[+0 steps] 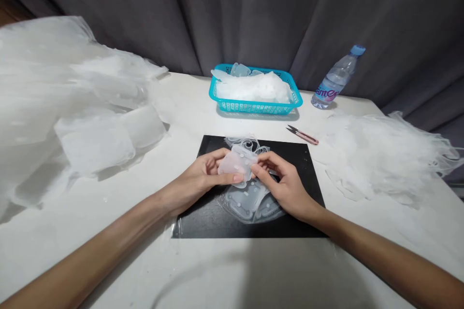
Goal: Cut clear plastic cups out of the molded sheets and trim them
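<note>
My left hand (213, 169) grips a small translucent silicone piece (237, 161) with rounded corners, its thumb lying across the front. At the piece's right edge, my right hand (279, 178) pinches with thumb and index finger. Both hands are above a black mat (203, 222). Under them on the mat lies a clear molded sheet (239, 200) with rounded outlines and small round bumps, partly covered by my right hand. Just beyond the held piece are thin curly clear scraps (250, 142).
A blue basket (255, 106) of whitish translucent pieces stands at the back. Right of it are a water bottle (333, 79) and pink-handled thread snips (302, 135). A large pile of translucent sheets (72, 87) covers the left; a heap of clear scraps (384, 154) lies right.
</note>
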The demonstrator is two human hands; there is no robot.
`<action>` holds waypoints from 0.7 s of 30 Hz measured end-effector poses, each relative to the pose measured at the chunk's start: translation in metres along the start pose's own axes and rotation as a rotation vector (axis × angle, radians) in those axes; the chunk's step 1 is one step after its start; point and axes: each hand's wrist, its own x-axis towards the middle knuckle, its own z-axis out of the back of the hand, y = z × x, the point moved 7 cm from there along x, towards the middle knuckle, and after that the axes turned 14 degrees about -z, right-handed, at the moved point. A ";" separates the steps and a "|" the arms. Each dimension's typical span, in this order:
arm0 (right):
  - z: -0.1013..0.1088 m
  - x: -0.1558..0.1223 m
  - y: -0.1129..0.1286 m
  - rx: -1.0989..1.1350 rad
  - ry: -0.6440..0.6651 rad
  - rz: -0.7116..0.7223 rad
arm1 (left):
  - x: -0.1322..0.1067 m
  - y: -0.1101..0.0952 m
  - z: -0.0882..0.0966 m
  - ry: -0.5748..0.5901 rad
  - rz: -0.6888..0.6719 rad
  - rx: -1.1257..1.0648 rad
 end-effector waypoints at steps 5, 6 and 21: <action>0.000 -0.004 0.007 -0.016 0.035 0.043 | -0.002 0.000 0.001 -0.085 -0.026 0.019; 0.000 -0.004 0.007 -0.020 0.031 0.048 | -0.003 0.001 0.001 -0.101 -0.032 0.020; 0.002 0.001 0.005 -0.137 -0.103 -0.001 | -0.017 0.010 -0.025 -0.161 0.057 -0.137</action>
